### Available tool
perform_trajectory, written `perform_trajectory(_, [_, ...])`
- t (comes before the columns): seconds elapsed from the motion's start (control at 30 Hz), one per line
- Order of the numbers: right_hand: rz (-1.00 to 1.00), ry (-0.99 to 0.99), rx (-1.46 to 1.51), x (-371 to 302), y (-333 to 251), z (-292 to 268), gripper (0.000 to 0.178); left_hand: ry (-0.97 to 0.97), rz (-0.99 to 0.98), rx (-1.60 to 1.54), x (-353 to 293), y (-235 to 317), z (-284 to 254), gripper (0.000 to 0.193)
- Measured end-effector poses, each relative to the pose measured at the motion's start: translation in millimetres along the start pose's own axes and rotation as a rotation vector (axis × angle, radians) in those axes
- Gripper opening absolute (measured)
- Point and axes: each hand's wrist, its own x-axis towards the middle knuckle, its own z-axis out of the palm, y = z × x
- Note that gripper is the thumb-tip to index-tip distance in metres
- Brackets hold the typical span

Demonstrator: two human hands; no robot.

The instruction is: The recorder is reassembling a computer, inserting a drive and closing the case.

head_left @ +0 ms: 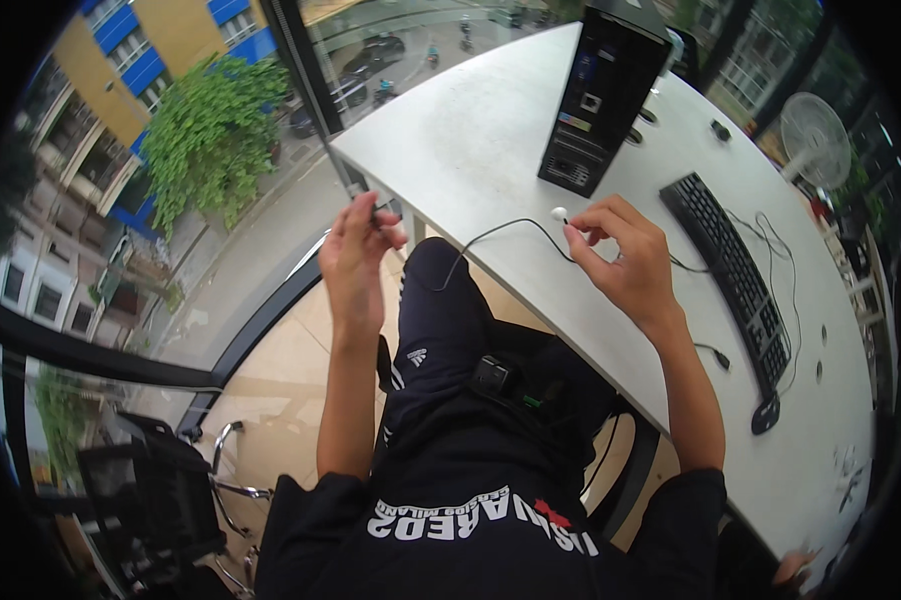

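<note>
Over the desk's left edge, my left hand (350,265) is raised with its fingers closed on a small cable plug (358,192), dark with a silvery tip. My right hand (625,255) is above the desk. Its thumb and fingers pinch a small white-tipped stick (558,213), whose exact kind I cannot make out. A thin black cable (510,225) loops between the hands and runs behind the right one toward a black keyboard (725,265). Beyond the right hand, a black computer tower (605,100) stands upright on the white desk (450,130).
A black mouse (765,412) lies below the keyboard, and a loose cable plug (715,355) rests nearer me. A white fan (815,138) stands at the far right. Glass panes line the left, beside a black office chair (150,490). Another person's hand (795,568) shows at lower right.
</note>
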Motion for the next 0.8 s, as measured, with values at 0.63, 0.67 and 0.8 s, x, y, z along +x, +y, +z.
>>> perform_trajectory(0.63, [0.989,0.208,-1.006,-301,62,-274,0.025,0.012,-0.134,-0.035,1,-26,-81,0.045])
perform_trajectory(0.67, [1.087,0.232,-1.056,-320,67,-281,0.029,-0.002,-0.121,-0.044,1,-22,-80,0.045])
perform_trajectory(0.8, [1.294,0.337,-1.071,-352,71,-284,0.032,-0.047,-0.049,0.021,0,6,-60,0.045])
